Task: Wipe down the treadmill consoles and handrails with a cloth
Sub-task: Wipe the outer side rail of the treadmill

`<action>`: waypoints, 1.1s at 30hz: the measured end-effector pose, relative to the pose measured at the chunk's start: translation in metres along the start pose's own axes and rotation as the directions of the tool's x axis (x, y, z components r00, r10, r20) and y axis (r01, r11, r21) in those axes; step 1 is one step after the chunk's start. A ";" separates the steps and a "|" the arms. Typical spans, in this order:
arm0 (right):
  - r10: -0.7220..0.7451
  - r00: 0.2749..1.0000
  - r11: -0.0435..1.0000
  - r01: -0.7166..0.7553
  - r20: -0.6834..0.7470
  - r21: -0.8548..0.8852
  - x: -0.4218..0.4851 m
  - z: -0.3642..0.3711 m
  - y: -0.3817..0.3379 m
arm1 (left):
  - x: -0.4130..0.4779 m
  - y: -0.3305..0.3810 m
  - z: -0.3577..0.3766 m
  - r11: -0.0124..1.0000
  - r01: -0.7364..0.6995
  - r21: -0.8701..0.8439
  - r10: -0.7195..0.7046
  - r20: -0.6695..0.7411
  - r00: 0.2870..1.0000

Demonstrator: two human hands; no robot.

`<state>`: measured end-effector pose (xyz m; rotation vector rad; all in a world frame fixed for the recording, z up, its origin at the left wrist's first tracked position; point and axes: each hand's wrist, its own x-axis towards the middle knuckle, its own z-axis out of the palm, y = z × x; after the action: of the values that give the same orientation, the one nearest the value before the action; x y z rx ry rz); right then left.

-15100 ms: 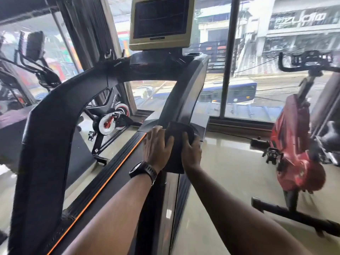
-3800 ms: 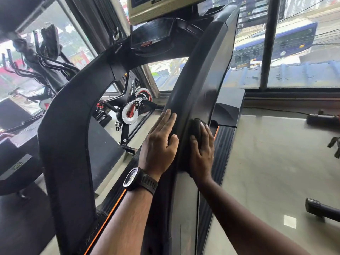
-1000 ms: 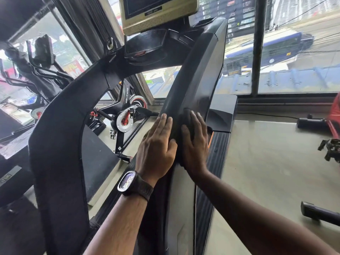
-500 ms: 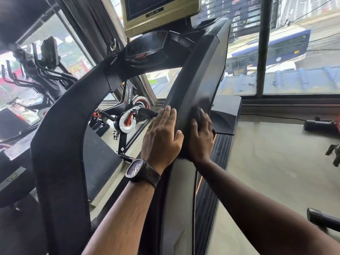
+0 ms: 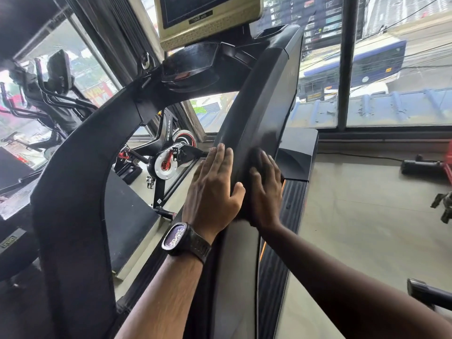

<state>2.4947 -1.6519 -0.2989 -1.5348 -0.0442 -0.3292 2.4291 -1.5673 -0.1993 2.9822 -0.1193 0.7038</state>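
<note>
The treadmill's black right handrail (image 5: pixel 259 106) rises from near my body up to the console (image 5: pixel 193 67), which carries a gold-framed screen (image 5: pixel 208 15). My left hand (image 5: pixel 212 189), with a watch on its wrist, lies flat with straight fingers on the rail's inner side. My right hand (image 5: pixel 266 192) presses a dark cloth (image 5: pixel 255 155) against the rail's outer side with fingers extended. Most of the cloth is hidden under the palm. The left handrail (image 5: pixel 73 167) curves down at the left.
A spin bike (image 5: pixel 171 157) stands beyond the treadmill by the window. Another exercise machine (image 5: pixel 51 94) is at the far left. A window post (image 5: pixel 347 62) stands at the right. Red bike parts (image 5: pixel 447 167) and a black bar (image 5: pixel 428 294) sit on the tiled floor at right.
Both hands have slid a little up along the right handrail since a second ago, the right hand carrying the cloth with it. The view has shifted slightly.
</note>
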 end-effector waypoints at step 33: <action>-0.388 0.921 0.905 0.388 0.036 -0.175 0.034 0.005 -0.038 | 0.002 -0.003 0.001 0.996 -0.015 -0.085 0.013 -0.024 1.000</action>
<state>2.5191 -1.6531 -0.2533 -1.7018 -0.3337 -0.6656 2.4320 -1.5642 -0.1997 2.8937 -0.1644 0.7162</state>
